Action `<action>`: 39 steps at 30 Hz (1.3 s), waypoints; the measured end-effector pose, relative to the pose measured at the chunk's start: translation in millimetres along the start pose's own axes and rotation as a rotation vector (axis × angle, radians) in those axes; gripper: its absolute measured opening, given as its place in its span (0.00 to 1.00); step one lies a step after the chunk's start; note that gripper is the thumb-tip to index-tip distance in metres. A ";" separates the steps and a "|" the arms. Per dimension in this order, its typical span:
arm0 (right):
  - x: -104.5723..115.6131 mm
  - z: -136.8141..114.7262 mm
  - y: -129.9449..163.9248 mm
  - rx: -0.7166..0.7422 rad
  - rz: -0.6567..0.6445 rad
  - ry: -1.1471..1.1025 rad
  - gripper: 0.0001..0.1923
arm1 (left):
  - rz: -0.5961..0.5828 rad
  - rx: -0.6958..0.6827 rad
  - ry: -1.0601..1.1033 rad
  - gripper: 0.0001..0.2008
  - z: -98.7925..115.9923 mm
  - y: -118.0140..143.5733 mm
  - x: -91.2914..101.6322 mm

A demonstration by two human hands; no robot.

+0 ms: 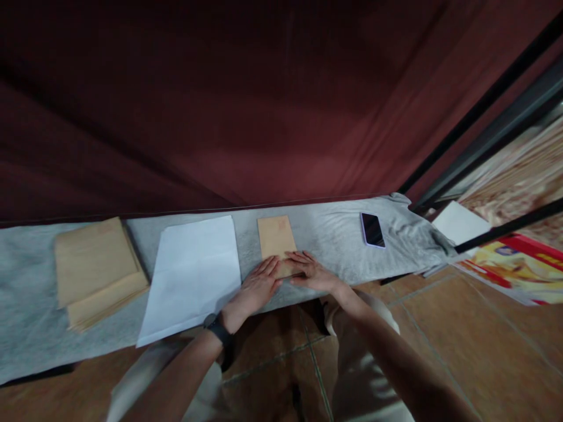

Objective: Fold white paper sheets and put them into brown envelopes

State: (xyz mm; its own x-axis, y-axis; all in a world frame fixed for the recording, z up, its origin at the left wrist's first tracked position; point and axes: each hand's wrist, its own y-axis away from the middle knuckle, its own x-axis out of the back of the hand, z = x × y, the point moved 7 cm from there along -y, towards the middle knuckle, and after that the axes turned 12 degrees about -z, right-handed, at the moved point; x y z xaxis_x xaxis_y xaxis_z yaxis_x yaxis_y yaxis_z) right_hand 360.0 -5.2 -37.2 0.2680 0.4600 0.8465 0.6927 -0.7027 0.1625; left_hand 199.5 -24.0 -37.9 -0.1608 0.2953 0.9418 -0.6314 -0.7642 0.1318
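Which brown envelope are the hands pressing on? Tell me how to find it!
Look along the grey cloth under the red curtain. Between the white paper and the phone lies one small brown envelope, alone under the left hand and right hand, unlike the envelope stack far left.

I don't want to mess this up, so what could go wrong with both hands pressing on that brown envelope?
1. The white paper sheets overhang the table's near edge beside the left hand; a nudge from that arm could slide them off.
2. The grey cloth under the brown envelope may bunch as the right hand presses.
3. The phone lies loose on that cloth and could shift with it.
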 end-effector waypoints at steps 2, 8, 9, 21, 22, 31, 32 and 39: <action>1.3 4.6 4.5 0.015 0.088 -0.051 0.26 | 0.034 -0.005 -0.001 0.27 1.4 1.4 2.6; 7.2 9.0 6.2 0.138 0.244 -0.191 0.12 | 0.120 -0.023 0.011 0.24 1.1 3.6 5.8; 8.3 9.6 5.9 0.147 0.263 -0.208 0.09 | 0.131 -0.022 0.019 0.23 0.5 3.3 5.8; 6.3 9.3 2.2 0.026 0.332 -0.137 0.03 | 0.232 0.049 0.080 0.21 2.5 2.3 2.6; 6.3 8.4 2.1 0.018 0.332 -0.130 0.03 | 0.230 0.051 0.073 0.21 3.0 2.5 2.2; 4.9 4.1 4.4 0.017 0.348 -0.118 0.06 | 0.180 -0.003 -0.086 0.26 15.7 6.3 -2.5; 5.4 2.9 4.8 0.013 0.352 -0.115 0.06 | 0.168 -0.018 -0.109 0.25 19.2 6.7 -3.3; -10.1 -40.1 2.7 -0.012 0.364 -0.040 0.24 | 0.148 0.003 -0.144 0.31 36.4 16.9 -12.5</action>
State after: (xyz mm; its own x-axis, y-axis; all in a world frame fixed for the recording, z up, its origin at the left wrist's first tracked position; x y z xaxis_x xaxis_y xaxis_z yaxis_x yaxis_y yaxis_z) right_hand 332.3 -33.5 -25.0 0.5214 0.1996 0.8297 0.5393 -0.8306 -0.1391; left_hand 218.4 -61.4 -36.3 -0.1415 0.0948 0.9854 -0.6066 -0.7949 -0.0106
